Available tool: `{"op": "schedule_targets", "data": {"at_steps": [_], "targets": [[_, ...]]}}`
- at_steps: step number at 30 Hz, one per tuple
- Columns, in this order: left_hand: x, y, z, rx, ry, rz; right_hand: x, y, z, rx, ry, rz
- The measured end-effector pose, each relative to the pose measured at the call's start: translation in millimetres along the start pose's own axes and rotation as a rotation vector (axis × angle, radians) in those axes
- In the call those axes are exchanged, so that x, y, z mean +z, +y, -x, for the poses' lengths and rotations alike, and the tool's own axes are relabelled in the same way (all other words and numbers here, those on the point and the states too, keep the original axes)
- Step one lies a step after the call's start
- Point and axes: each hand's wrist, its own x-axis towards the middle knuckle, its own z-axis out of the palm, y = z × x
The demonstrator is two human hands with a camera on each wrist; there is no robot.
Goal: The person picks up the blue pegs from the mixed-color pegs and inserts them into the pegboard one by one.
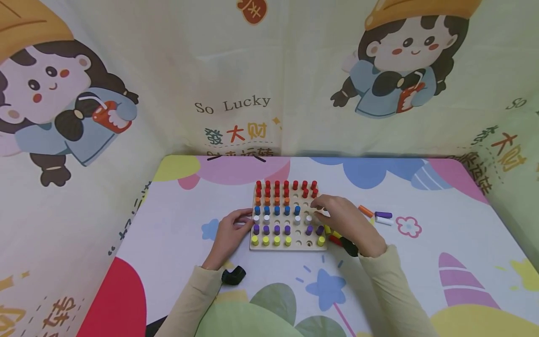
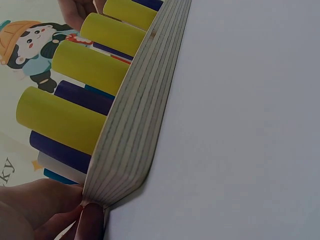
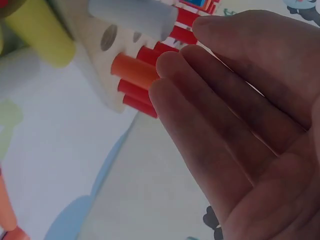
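Observation:
A wooden pegboard (image 1: 303, 249) lies on the table with rows of red, orange, blue, white, purple and yellow pegs and several bare holes. My left hand (image 1: 232, 230) grips the board's left edge. In the left wrist view, its thumb and fingers (image 2: 42, 200) pinch that edge beside the pegs. Over the board's right side hovers my right hand (image 1: 343, 220), a gap between thumb and fingers. In the right wrist view, its fingertips (image 3: 162, 82) are at the end of an orange peg (image 3: 132, 71); contact is unclear. A white peg (image 3: 135, 19) stands nearby.
Right of the board lie a loose orange peg (image 1: 365, 211), purple peg (image 1: 383, 215) and white peg (image 1: 383, 221). Yellow pegs and a red peg (image 1: 335, 240) lie partly under my right hand. A black bent object (image 1: 233, 275) sits by my left sleeve.

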Motion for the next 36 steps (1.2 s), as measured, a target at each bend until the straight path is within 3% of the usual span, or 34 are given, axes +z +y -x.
{"op": "schedule_targets", "data": {"at_steps": [9, 36], "targets": [[0.3, -0.4, 0.3, 0.002, 0.003, -0.002, -1, 9, 13.1, 0.046, -0.019, 0.005], [1.9, 1.0, 0.7, 0.008, 0.012, -0.010, -10, 40, 50.4, 0.031, 0.008, 0.060]]}}
